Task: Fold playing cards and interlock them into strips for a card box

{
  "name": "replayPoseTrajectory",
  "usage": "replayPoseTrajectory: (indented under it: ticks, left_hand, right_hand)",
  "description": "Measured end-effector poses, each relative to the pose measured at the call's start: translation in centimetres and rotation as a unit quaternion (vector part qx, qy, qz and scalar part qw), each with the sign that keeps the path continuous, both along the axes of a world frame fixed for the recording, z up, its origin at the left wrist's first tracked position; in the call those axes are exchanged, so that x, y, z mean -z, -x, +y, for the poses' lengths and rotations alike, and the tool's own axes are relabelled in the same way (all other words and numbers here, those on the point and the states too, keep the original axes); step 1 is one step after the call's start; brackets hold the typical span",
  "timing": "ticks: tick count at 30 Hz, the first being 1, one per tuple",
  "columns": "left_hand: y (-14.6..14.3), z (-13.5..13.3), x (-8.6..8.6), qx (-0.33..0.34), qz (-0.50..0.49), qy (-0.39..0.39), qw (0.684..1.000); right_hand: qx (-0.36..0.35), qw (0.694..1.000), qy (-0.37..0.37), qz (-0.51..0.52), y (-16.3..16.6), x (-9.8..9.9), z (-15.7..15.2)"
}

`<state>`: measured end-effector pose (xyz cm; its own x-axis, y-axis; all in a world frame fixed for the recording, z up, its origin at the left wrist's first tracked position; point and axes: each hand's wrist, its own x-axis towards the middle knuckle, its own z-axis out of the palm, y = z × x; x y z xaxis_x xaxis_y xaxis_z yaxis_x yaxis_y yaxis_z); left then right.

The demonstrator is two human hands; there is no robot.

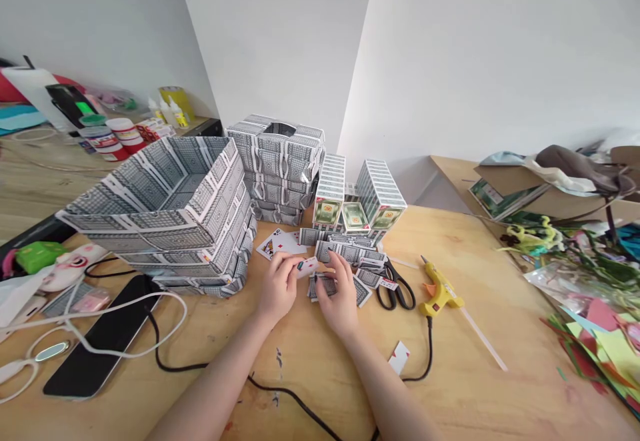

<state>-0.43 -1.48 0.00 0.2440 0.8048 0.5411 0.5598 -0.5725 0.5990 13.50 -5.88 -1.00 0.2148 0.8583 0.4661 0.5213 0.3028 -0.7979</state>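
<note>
My left hand and my right hand meet over the wooden table, both pinched on a small folded playing card held between them. Just beyond my fingers lies a heap of folded card pieces and a few face-up cards. A large hexagonal basket built of folded cards stands to the left. Behind it sits a smaller card-built box. Stacks of card packs stand behind the heap.
Black scissors and a yellow glue gun lie right of my hands, its black cord running under my arms. A lone card lies near my right forearm. A black phone with white cable is left. Coloured paper scraps crowd the right edge.
</note>
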Motion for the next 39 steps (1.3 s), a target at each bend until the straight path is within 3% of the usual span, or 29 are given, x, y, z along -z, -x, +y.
replayPoseTrajectory:
  ticks: [4,9,17,22,31,35,39]
  left_hand:
    - [-0.4,-0.6,-0.3,0.054,0.006,0.02,0.998]
    - [0.5,0.8,0.1,-0.031,0.031,0.028,0.999]
    - [1.6,2.8,1.3,-0.056,0.216,0.011,0.975]
    - [1.4,2.3,0.7,-0.11,0.203,0.023,0.973]
    - [1.6,2.9,2.3,-0.069,0.195,0.023,0.978]
    - [1.6,2.9,1.8,-0.078,0.175,0.006,0.981]
    - [1.7,2.7,1.1,-0.127,0.179,-0.026,0.975]
  right_hand:
    - [-0.019,0.999,0.023,-0.021,-0.1,0.1,-0.1]
    - [0.019,0.998,0.062,0.018,-0.1,-0.3,-0.2]
    - [0.072,0.993,0.086,0.046,-0.2,-0.1,0.0]
    - [0.074,0.992,0.086,0.059,-0.3,0.0,0.1]
    - [0.097,0.981,0.111,0.129,-0.2,0.3,0.1]
    - [0.106,0.978,0.109,0.143,-0.2,0.3,0.2]
    - [0.113,0.976,0.117,0.147,-0.4,0.2,0.3]
